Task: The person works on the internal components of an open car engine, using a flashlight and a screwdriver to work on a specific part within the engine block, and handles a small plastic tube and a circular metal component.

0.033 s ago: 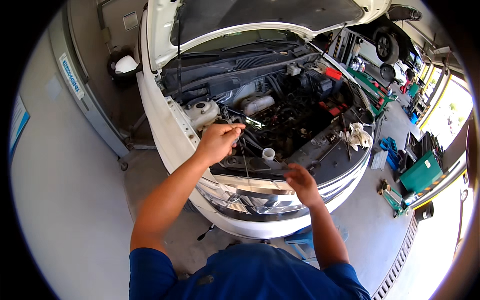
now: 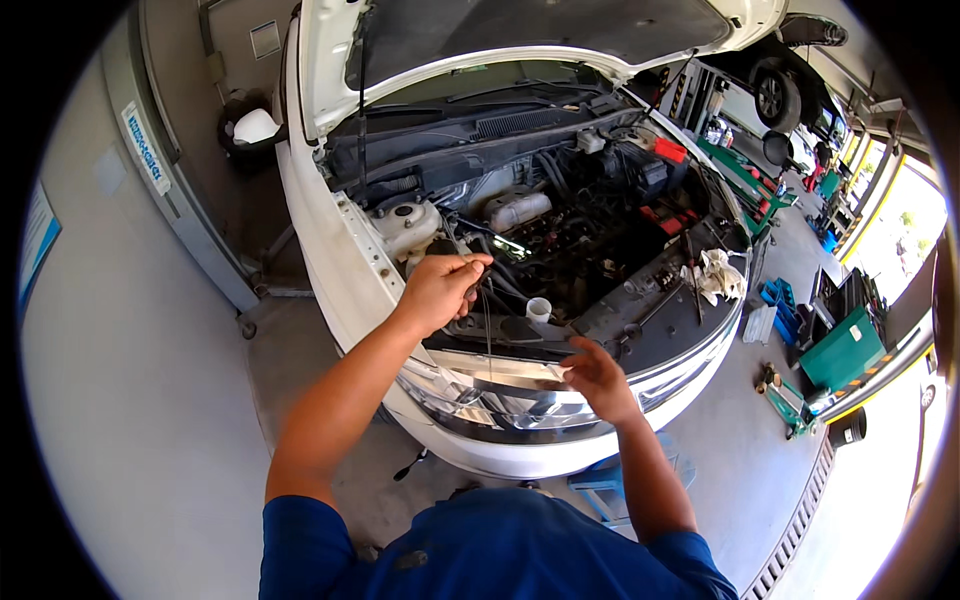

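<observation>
Over the front left of the open engine bay (image 2: 560, 235), my left hand (image 2: 440, 290) is closed in a pinch. A thin, wire-like strand (image 2: 489, 335) hangs from its fingers toward the front edge of the car. My right hand (image 2: 598, 382) hovers before the front edge, its fingers bent and apart, with nothing visible in them. Between and beyond my hands, a small white cup (image 2: 538, 309) sits at the front of the bay. A lit lamp (image 2: 510, 247) shines among the engine parts.
The raised hood (image 2: 540, 40) overhangs the bay. Tools and a crumpled white cloth (image 2: 718, 274) lie on the front right cover. A blue stool (image 2: 605, 485) stands below the bumper. A green toolbox (image 2: 842, 348) and a floor jack (image 2: 785, 400) are at right; a wall (image 2: 130, 350) is at left.
My right hand has shifted slightly down and left. My left hand has barely moved and keeps its pinch on the strand.
</observation>
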A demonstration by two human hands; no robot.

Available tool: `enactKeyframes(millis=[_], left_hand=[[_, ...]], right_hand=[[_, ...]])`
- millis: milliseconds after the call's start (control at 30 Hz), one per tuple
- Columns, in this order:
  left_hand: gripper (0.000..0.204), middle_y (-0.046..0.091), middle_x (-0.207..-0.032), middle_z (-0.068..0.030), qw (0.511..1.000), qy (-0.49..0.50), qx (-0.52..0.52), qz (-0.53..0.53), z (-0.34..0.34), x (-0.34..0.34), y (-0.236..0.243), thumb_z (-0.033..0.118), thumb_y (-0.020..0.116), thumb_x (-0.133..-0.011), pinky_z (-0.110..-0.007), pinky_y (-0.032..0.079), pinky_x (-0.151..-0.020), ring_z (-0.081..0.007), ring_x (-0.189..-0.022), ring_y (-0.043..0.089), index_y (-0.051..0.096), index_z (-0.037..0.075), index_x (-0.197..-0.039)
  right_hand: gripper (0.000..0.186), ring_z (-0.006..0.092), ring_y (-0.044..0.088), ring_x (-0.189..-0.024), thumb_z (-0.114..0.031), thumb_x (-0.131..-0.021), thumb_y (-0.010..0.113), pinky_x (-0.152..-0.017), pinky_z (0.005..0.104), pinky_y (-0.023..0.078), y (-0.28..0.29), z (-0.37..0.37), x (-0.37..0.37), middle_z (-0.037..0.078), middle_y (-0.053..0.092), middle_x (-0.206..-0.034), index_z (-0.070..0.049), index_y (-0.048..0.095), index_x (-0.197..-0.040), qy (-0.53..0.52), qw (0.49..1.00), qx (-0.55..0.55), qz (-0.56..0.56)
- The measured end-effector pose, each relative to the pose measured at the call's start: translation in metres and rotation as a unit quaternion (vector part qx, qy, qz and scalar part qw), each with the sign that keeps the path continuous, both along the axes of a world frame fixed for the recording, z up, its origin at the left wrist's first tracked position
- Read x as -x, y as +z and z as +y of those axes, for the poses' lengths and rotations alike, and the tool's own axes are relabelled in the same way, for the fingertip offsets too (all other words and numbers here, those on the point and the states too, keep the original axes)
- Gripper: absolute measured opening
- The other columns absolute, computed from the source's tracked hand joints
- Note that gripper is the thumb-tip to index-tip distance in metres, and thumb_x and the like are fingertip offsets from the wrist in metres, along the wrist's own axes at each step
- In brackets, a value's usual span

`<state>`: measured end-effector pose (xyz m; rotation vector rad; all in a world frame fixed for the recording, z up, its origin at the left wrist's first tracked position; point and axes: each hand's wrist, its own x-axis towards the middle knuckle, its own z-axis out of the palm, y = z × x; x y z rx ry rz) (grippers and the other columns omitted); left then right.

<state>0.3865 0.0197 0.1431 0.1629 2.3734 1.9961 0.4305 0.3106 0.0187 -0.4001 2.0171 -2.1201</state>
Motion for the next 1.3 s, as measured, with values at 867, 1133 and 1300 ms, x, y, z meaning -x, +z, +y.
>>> enactKeyframes(millis=[867,1133,1300], left_hand=[[0.027,0.067,-0.079,-0.016,0.935,0.051,0.324,0.134,0.048,-0.032,-0.099,0.029,0.056,-0.091,-0.044,0.051,-0.067,-0.0349,-0.074,0.066,0.071,0.01,-0.102],[0.025,0.068,-0.082,-0.0154,0.947,0.01,0.285,0.151,0.055,-0.039,-0.097,0.025,0.058,-0.09,-0.043,0.052,-0.067,-0.0325,-0.075,0.066,0.07,0.008,-0.103],[0.028,0.06,-0.067,-0.0046,0.998,-0.061,0.005,-0.03,0.042,-0.039,-0.105,0.026,0.059,-0.095,-0.028,0.047,-0.053,-0.0129,-0.056,0.058,0.068,0.003,-0.108]], right_hand=[[0.029,0.0067,0.06,-0.066,-0.006,-0.09,0.067,-0.062,0.023,0.051,0.071,-0.065,0.027,0.005,0.065,-0.084,0.0,0.065,-0.118,-0.057,0.982,-0.118,0.134],[0.021,0.0072,0.06,-0.064,-0.009,-0.09,0.067,-0.059,0.0224,0.05,0.089,-0.066,0.028,0.005,0.063,-0.084,0.003,0.068,-0.108,0.011,0.991,-0.127,0.029],[0.012,0.0082,0.06,-0.065,-0.006,-0.09,0.067,-0.059,0.0217,0.05,0.072,-0.066,0.028,0.005,0.063,-0.088,0.004,0.069,-0.096,-0.047,0.987,-0.068,0.135]])
